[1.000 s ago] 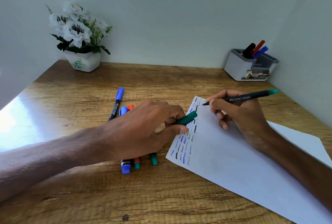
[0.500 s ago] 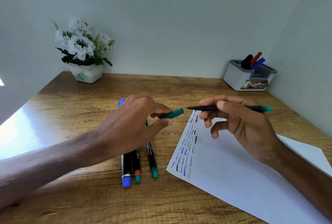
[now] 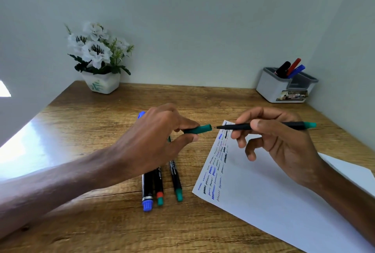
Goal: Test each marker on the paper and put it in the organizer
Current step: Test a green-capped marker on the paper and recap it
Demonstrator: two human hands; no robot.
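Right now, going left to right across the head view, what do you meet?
Pot, left hand, cap, right hand gripping the pen.

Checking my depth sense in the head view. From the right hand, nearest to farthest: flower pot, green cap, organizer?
1. green cap, in the left hand, just off the green marker that the right hand holds.
2. organizer, back right corner.
3. flower pot, back left corner.
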